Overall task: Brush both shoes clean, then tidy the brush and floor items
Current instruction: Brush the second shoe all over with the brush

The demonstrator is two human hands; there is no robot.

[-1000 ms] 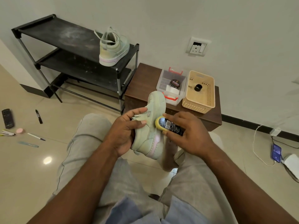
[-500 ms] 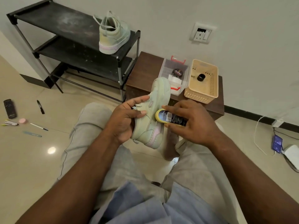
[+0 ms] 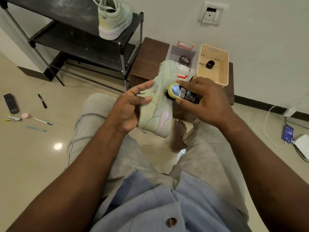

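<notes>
I see the pale green sneaker (image 3: 158, 106) above my lap, my left hand (image 3: 128, 108) gripping its upper. My right hand (image 3: 206, 101) clasps the yellow-backed brush (image 3: 183, 93), bristles against its side. The other sneaker (image 3: 113, 19) stands on the black shoe rack (image 3: 70, 41).

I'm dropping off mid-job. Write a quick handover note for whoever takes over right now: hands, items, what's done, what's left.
Left hand grips the shoe above the lap.
Right hand holds the brush, bristles against that shoe's side.
Second shoe stands on the rack, top shelf; whether it has been brushed cannot be told.
On the floor to the left: remote, marker, pen and small bits, not picked up.
Left: finish this shoe, check the other, put the brush away, gather the floor items.
</notes>
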